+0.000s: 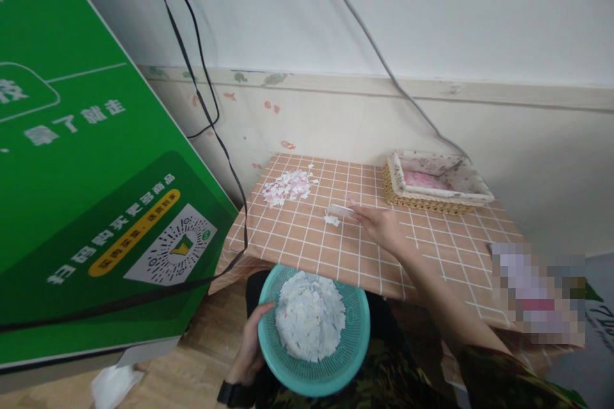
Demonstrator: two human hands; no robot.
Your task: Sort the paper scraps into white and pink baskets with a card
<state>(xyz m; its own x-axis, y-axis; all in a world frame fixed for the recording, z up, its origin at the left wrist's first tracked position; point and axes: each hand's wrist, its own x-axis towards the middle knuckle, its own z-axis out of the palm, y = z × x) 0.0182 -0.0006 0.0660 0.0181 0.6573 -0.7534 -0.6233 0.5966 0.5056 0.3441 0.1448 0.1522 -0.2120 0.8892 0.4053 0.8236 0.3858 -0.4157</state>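
My left hand (252, 339) grips the left rim of a teal plastic colander (361, 332), which rests at my lap below the table edge. Inside it is a heap of torn white paper scraps (309, 316). Over the table my right hand (381, 227) is closed on a thin, flat, whitish strip (341, 211), held level; its exact kind is hard to make out. A few paper bits (331, 220) lie by the strip's tip. Farther left on the table is a loose pile of white and pink paper scraps (290, 187).
A wicker basket (432, 201) with a cloth lining and pink contents stands at the table's back right. Checked cloth covers the table (311, 239). On the left leans a large green sign board (96, 153), with a black cable (230, 172) hanging past it. A white bag (115, 386) lies on the floor.
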